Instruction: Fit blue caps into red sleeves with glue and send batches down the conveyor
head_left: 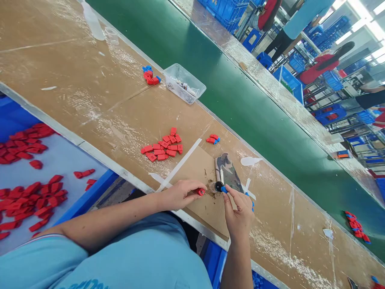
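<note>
My left hand (180, 193) pinches a small red plastic piece (200, 192) at its fingertips, low over a cardboard sheet (207, 208) on the bench. My right hand (239, 210) pinches a small blue piece (223, 189) and holds it against a small round pot with a dark centre (217, 186). The two hands are a few centimetres apart. Just beyond the pot lies a camouflage-patterned cloth (227, 170). A pile of several red pieces (164, 147) lies on the bench beyond my left hand.
A clear plastic tub (184, 83) stands farther along the bench, with red-and-blue pieces (150, 75) beside it. A blue bin (90, 196) at the left holds many red pieces (27, 200). The green conveyor belt (240, 92) runs past the bench. Other people work at the far right.
</note>
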Motion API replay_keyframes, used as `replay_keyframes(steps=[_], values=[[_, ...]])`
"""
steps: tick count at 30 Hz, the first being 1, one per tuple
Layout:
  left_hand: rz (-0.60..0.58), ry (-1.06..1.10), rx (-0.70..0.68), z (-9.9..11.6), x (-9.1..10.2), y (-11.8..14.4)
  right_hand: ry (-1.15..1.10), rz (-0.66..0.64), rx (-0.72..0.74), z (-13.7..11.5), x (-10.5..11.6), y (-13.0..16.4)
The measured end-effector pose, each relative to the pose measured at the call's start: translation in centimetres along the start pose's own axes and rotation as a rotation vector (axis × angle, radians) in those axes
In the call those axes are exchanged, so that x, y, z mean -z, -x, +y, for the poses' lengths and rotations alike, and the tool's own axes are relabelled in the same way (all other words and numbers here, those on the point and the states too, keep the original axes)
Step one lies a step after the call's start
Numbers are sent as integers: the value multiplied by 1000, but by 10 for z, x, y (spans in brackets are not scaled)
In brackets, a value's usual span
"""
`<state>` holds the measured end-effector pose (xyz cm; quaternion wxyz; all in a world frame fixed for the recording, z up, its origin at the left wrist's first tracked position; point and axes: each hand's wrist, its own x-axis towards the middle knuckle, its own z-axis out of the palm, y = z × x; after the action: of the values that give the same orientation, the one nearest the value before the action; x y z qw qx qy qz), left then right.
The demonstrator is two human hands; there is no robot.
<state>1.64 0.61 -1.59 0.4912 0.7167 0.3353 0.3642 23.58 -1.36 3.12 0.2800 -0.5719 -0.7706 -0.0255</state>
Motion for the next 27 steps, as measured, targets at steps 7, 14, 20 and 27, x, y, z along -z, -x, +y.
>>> replay_keyframes(steps=[7, 14, 20, 27], values=[[-14, -19, 2, 2, 2, 0, 3, -15, -5, -1, -2, -1], [-13, -23, -1, 3, 2, 0, 7, -14, 20, -2, -1, -2], [-10, -14, 4, 3, 2, 0, -39, -5, -83, -1, 3, 0], [6, 33, -9, 3, 2, 0, -52, -43, -84, 3, 4, 2]])
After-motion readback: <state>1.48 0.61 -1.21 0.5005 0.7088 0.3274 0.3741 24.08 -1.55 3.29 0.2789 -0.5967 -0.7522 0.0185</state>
